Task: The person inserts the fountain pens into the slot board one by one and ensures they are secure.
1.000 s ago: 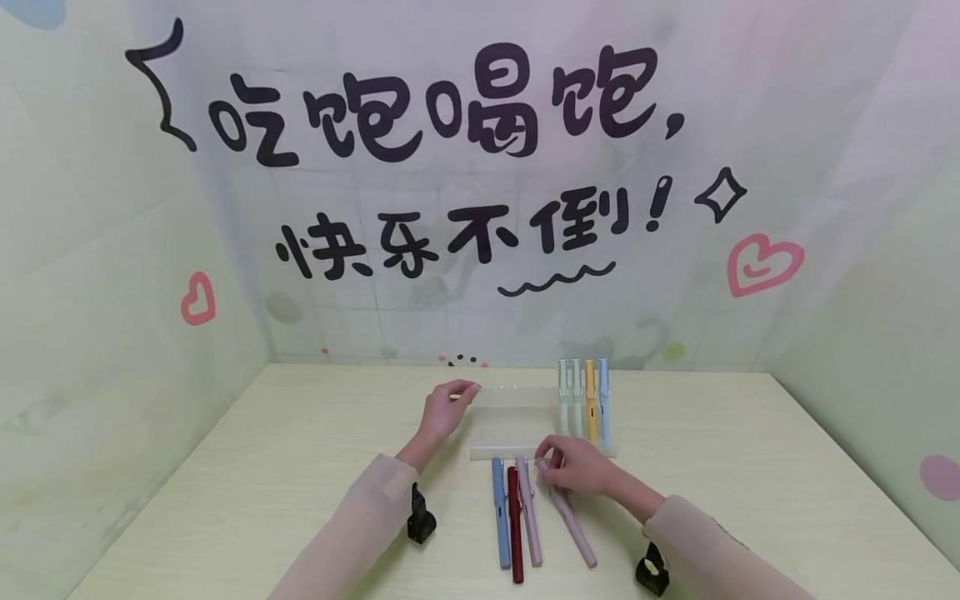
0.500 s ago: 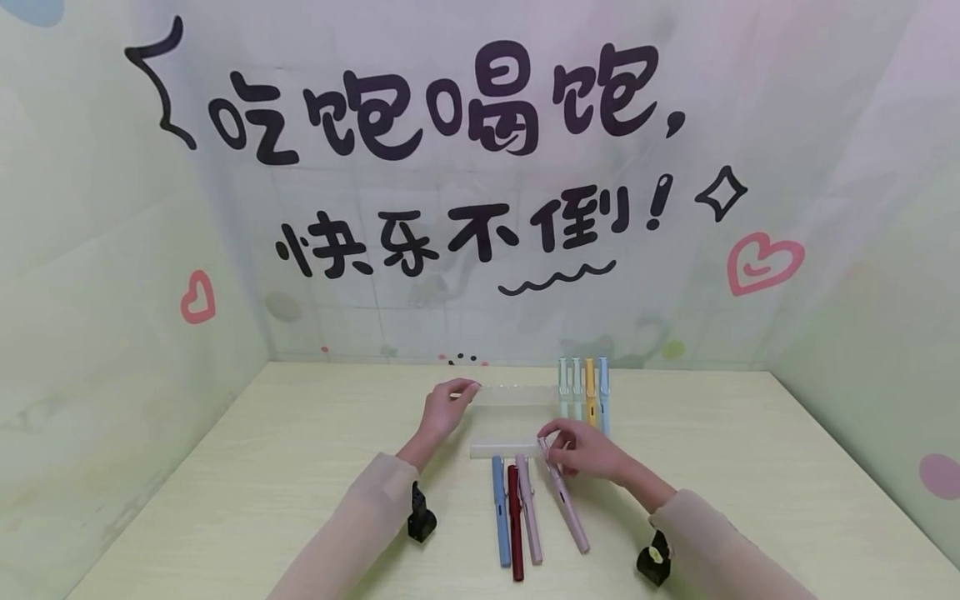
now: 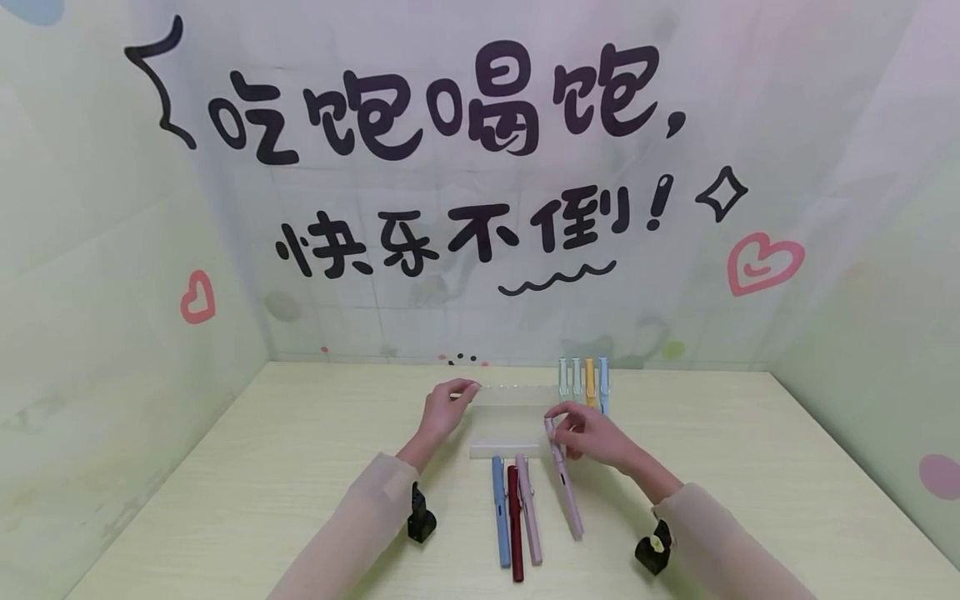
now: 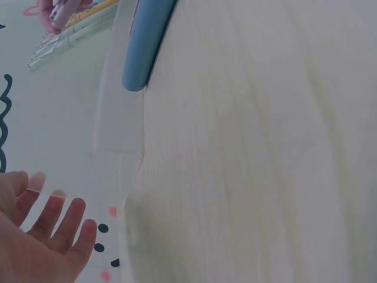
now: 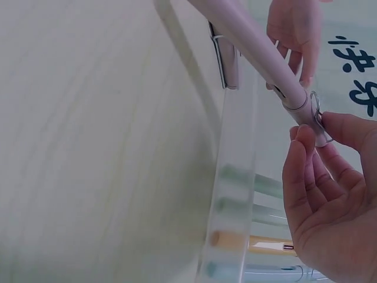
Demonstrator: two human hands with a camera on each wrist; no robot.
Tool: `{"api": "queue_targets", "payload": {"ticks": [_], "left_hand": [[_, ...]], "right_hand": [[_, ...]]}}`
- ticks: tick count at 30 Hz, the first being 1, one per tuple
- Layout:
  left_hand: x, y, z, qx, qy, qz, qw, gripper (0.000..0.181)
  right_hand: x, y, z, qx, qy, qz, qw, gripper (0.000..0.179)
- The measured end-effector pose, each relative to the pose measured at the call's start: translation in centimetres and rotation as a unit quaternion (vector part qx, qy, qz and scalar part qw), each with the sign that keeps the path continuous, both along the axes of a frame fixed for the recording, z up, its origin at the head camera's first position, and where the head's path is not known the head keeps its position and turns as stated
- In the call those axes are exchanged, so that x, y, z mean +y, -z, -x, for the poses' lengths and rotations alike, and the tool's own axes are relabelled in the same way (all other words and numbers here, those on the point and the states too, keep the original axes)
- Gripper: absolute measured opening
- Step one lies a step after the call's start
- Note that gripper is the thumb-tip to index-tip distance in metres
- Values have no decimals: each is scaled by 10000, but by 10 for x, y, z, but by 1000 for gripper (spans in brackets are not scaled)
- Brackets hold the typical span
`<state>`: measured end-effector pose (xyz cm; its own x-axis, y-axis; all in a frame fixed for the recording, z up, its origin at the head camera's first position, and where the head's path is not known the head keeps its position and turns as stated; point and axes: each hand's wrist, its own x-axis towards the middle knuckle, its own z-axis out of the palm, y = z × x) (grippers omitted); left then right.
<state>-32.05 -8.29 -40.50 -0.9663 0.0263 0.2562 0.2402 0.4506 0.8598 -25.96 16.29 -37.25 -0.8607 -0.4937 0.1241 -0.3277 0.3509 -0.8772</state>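
My right hand (image 3: 596, 433) pinches a lilac pen (image 3: 566, 492) by its capped end, thumb and fingertips around the clip. In the right wrist view the lilac pen (image 5: 259, 50) slants above the table. At the clear pen rack (image 3: 504, 451), my left hand (image 3: 442, 408) pinches the upper left corner. The left wrist view has thumb and fingers of the left hand (image 4: 47, 236) at the see-through edge. Several pens stand at the rack's right end, among them an orange pen (image 3: 591, 375) and a light blue pen (image 3: 604, 379); my right hand partly hides them.
In front of the rack lie a blue pen (image 3: 500, 512), a dark red pen (image 3: 515, 529) and another lilac pen (image 3: 529, 512), side by side on the pale wooden table (image 3: 285, 467). A printed backdrop (image 3: 450, 317) rises behind the table.
My right hand has lifted the lilac pen and moved it up and back toward the rack, bringing the pen more upright. The left hand stays at the rack's corner.
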Motion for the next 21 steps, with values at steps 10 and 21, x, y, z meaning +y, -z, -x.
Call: {"api": "queue_targets", "payload": {"ticks": [10,21], "left_hand": [[0,-1,-2,26,9,10,10000,27],[0,-2,-3,36,42,-23,10000,26]], "right_hand": [[11,5,25,172,356,81,9992,29],[8,-20,29,292,583,199,9977,28]]}}
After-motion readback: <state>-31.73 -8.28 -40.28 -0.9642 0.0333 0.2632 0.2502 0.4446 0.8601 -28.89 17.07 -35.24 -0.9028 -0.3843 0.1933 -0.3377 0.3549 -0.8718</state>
